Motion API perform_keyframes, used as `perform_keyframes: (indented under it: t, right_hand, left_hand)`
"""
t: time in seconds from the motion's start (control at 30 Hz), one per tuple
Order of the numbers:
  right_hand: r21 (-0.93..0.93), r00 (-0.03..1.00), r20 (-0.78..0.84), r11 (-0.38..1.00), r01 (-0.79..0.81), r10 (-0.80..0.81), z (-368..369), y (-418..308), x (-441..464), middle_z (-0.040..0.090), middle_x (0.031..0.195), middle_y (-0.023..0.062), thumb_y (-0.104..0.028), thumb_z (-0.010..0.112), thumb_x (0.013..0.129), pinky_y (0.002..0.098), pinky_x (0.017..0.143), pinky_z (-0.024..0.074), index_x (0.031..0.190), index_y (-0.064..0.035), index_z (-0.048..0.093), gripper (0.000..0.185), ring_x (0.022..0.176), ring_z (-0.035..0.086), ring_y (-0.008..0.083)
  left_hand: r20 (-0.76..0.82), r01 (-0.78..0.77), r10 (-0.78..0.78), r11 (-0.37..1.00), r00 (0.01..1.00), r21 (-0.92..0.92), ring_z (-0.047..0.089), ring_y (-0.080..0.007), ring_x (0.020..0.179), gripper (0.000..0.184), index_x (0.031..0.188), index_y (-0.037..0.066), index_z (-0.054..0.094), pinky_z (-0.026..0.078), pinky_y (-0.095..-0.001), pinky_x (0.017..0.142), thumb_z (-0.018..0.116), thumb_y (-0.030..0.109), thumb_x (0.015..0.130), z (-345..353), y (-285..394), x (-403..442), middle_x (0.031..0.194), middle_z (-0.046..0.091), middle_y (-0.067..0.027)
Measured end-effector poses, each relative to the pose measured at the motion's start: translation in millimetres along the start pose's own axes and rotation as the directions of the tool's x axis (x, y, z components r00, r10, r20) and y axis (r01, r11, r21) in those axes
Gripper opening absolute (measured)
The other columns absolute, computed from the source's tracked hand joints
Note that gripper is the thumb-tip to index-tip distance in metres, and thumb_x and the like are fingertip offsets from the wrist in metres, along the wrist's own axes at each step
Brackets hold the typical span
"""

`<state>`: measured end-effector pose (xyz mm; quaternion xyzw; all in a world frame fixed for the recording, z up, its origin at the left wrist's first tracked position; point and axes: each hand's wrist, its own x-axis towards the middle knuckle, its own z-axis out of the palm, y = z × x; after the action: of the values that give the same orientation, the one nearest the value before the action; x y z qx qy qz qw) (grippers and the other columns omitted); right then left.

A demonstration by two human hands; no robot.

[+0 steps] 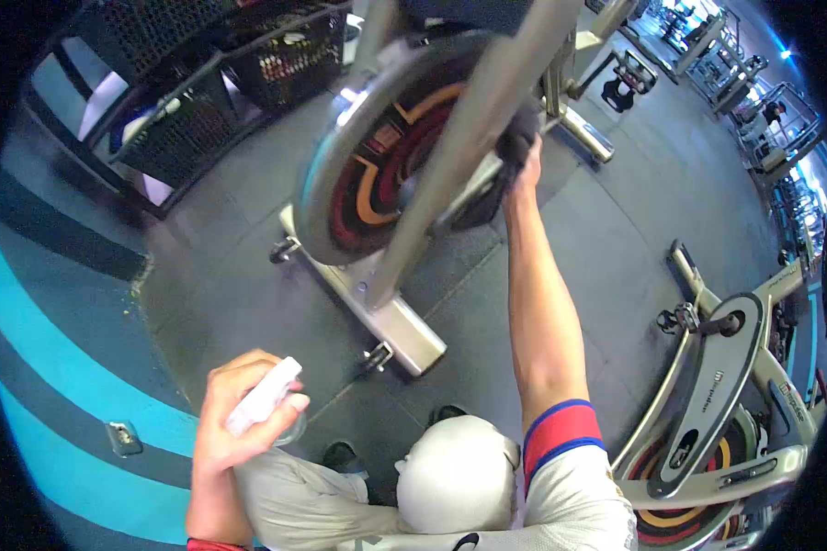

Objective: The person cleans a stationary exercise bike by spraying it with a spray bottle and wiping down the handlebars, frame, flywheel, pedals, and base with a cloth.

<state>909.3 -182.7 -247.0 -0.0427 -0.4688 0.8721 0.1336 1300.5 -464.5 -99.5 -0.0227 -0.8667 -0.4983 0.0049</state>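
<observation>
My left hand [220, 413], low on the left, is wrapped round a spray bottle with a white spray head [265, 397]; part of its clear body shows under the fingers. Far forward, my right arm reaches to the side of an exercise bike [409, 335], which has a large flywheel [368, 184] with red and orange rings. There my right hand [529, 170] is closed on a dark cloth [515, 147], close against the bike's frame. Most of its fingers are hidden, and that area is somewhat blurred.
A second exercise bike [717, 395] stands at the right. Black mesh baskets [184, 138] on a rack hold items at the upper left. Blue stripes [55, 367] cross the dark floor. A metal floor plate [123, 439] lies at the left. More gym machines [781, 129] stand far right.
</observation>
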Motion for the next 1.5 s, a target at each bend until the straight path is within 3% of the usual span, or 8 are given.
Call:
perform_keyframes:
  t: [0.23,0.5,0.63,0.93,1.03,1.17,1.33,1.5]
  right_hand:
    - [0.472,0.909,0.079,0.788,-0.395,0.409,10.6,48.6,-117.6,0.053,0.143,0.0066,-0.064,0.044,0.097,0.0414,0.111,0.0394,0.144,-0.0136,0.048,0.069,0.128,0.051,0.0256]
    - [0.317,0.89,-0.162,0.876,-0.363,0.427,40.2,-1.8,-115.9,0.062,0.13,0.0119,-0.053,0.035,0.101,0.0465,0.102,0.0466,0.133,-0.0111,0.056,0.057,0.116,0.059,0.0331]
    - [0.156,0.953,-0.165,0.961,-0.229,0.254,54.9,30.1,-170.7,0.06,0.13,0.0104,-0.052,0.037,0.102,0.0447,0.097,0.0494,0.135,-0.0082,0.054,0.057,0.113,0.06,0.0312]
    - [0.363,0.922,0.029,0.856,-0.368,0.385,2.3,59.2,-106.4,0.057,0.135,0.0096,-0.062,0.041,0.098,0.0495,0.104,0.0431,0.136,-0.0105,0.053,0.065,0.125,0.053,0.0297]
    - [0.107,0.902,-0.188,0.921,-0.375,0.389,19.6,76.8,-139.7,0.059,0.133,0.0104,-0.064,0.04,0.097,0.052,0.105,0.0424,0.134,-0.0094,0.056,0.067,0.124,0.054,0.0311]
    - [0.45,0.877,0.137,0.76,-0.468,0.46,32.5,28.7,-160.3,0.063,0.122,0.0129,-0.051,0.042,0.101,0.0444,0.099,0.0489,0.131,-0.0091,0.055,0.053,0.112,0.061,0.0299]
    - [0.221,0.883,-0.211,0.9,-0.375,0.42,24.1,55.5,-125.5,0.065,0.115,0.0147,-0.056,0.039,0.098,0.0454,0.091,0.0539,0.126,-0.009,0.057,0.058,0.104,0.064,0.0318]
    - [0.42,0.79,0.166,0.682,-0.598,0.591,8.6,34.8,-141.2,0.065,0.114,0.0151,-0.055,0.041,0.098,0.0448,0.089,0.0544,0.125,-0.0091,0.058,0.056,0.103,0.064,0.0317]
  left_hand:
    - [0.002,-0.038,0.038,0.999,0.999,-0.01,0.065,-0.0201,0.072,0.017,0.085,-0.002,0.069,0.049,-0.0304,0.065,0.076,0.012,0.078,0.1,0.8,4.1,0.082,0.067,-0.0118]
    - [-0.018,-0.005,0.006,1.0,1.0,0.008,0.066,-0.0202,0.073,0.017,0.085,-0.001,0.069,0.05,-0.0304,0.066,0.077,0.013,0.079,-4.3,6.8,-8.6,0.082,0.068,-0.0106]
    - [-0.016,0.003,-0.003,1.0,1.0,-0.01,0.066,-0.0205,0.073,0.017,0.086,-0.001,0.069,0.05,-0.0308,0.066,0.077,0.013,0.079,-5.2,8.2,-8.8,0.082,0.068,-0.0105]
    - [-0.014,-0.041,0.04,0.999,0.999,-0.029,0.066,-0.0214,0.073,0.018,0.086,-0.001,0.069,0.05,-0.0307,0.066,0.077,0.013,0.079,-2.5,1.7,-3.0,0.081,0.067,-0.0109]
    - [-0.015,-0.001,0.0,0.999,1.0,-0.049,0.065,-0.0207,0.073,0.018,0.084,-0.001,0.069,0.049,-0.0319,0.065,0.077,0.014,0.077,-5.0,4.9,-4.7,0.081,0.067,-0.0112]
    - [-0.018,-0.036,0.036,0.999,0.999,-0.011,0.066,-0.0215,0.072,0.019,0.086,-0.002,0.069,0.05,-0.0314,0.065,0.077,0.014,0.079,-7.7,1.1,-3.5,0.082,0.067,-0.0114]
    - [-0.01,-0.018,0.018,1.0,1.0,-0.004,0.066,-0.0218,0.072,0.019,0.085,-0.002,0.069,0.05,-0.0317,0.065,0.077,0.014,0.079,-7.1,-6.6,-0.4,0.081,0.067,-0.0117]
    - [-0.012,-0.028,0.028,0.999,1.0,-0.019,0.065,-0.0221,0.072,0.018,0.085,-0.002,0.069,0.05,-0.032,0.065,0.076,0.013,0.078,-7.2,-4.8,2.8,0.081,0.067,-0.0118]
